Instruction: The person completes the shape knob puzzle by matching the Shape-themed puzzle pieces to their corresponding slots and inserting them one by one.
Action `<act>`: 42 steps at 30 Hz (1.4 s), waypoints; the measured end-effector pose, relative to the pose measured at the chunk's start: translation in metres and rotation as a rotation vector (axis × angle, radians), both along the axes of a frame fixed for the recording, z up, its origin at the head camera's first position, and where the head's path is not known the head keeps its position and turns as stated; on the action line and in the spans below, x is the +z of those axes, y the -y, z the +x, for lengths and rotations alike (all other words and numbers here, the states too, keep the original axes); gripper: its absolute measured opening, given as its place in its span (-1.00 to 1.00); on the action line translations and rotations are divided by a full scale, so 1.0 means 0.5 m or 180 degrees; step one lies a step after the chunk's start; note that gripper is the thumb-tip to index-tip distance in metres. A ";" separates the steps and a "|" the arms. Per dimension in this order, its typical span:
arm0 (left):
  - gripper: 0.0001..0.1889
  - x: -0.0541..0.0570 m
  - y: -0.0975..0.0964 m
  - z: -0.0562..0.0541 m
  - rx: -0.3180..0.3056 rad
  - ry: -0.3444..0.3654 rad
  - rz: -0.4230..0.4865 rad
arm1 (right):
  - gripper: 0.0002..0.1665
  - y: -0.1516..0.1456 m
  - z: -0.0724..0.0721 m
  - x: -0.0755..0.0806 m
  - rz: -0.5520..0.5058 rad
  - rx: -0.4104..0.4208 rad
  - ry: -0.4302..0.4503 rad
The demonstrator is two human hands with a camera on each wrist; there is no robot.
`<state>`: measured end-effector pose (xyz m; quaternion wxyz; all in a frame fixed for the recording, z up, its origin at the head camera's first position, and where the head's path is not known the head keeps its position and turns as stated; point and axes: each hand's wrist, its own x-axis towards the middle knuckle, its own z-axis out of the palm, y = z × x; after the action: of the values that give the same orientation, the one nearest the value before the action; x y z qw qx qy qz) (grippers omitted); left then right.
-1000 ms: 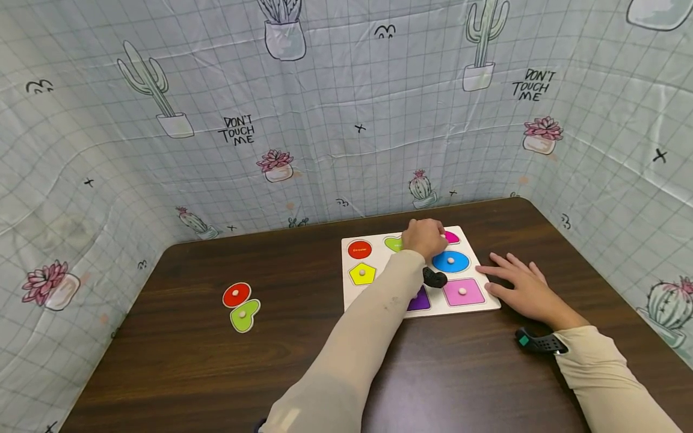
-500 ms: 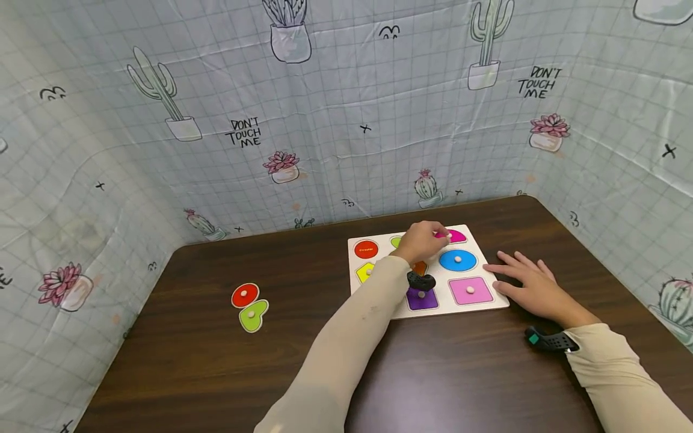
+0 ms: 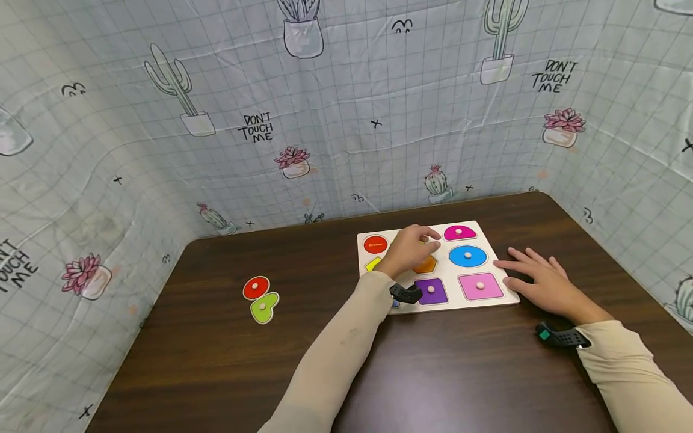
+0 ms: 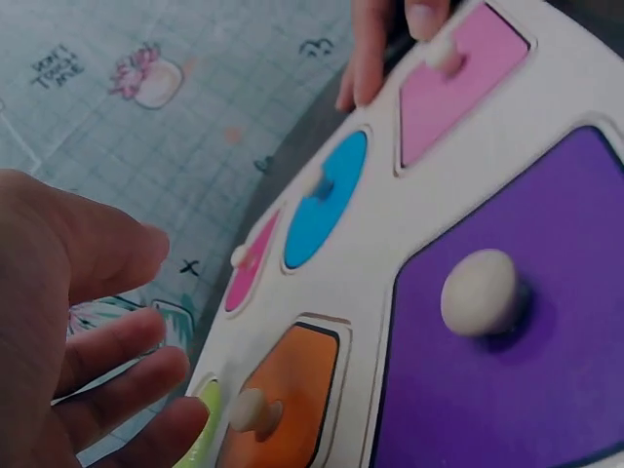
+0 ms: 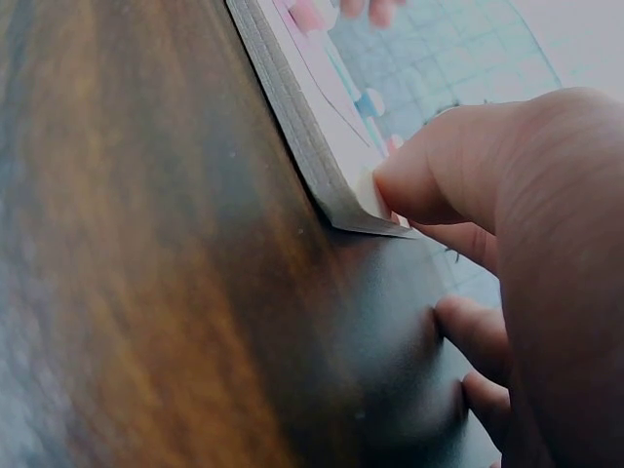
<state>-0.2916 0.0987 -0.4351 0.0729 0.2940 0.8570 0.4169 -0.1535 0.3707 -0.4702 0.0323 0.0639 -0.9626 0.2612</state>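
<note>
A white knob puzzle board (image 3: 453, 296) lies on the table. My left hand (image 3: 407, 251) hovers over its upper middle, fingers loosely bent and holding nothing. In the left wrist view, those fingers (image 4: 127, 356) are apart from the nearby knobs. The magenta semicircle (image 3: 450, 235) sits in the top right recess, above the blue oval (image 3: 459, 258), the pink rectangle (image 3: 489, 288), the purple square (image 3: 440, 296) and the orange hexagon (image 3: 430, 264). My right hand (image 3: 547, 288) lies spread at the board's right edge; its thumb (image 5: 429, 185) touches the corner.
A loose red round piece (image 3: 251, 290) and a green heart piece (image 3: 258, 314) lie together on the brown table (image 3: 216, 361), left of the board. At the board's top left shows a red circle recess (image 3: 376, 244) with lettering. A patterned curtain (image 3: 346, 90) surrounds the table.
My left hand has come away from the magenta semicircle and moved left with its fingers loosened, leaving that piece in its recess. My right hand stays at the board's edge. The view has shifted slightly.
</note>
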 end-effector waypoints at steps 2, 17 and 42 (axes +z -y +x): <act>-0.78 0.003 0.011 0.005 -0.0006 0.0052 0.0137 | -0.41 -0.001 -0.001 0.001 0.0013 0.0007 0.0025; -0.77 0.024 0.104 0.043 0.0072 -0.0168 0.0421 | -0.42 0.006 -0.006 0.000 0.0018 0.0017 -0.0003; -0.79 0.025 0.263 0.063 0.0286 -0.0349 0.0347 | -0.42 0.007 0.000 -0.002 -0.0029 0.0033 -0.0050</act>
<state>-0.2602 -0.0330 -0.4229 -0.0090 0.2812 0.8480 0.4492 -0.1535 0.3672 -0.4710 0.0388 0.0708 -0.9608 0.2653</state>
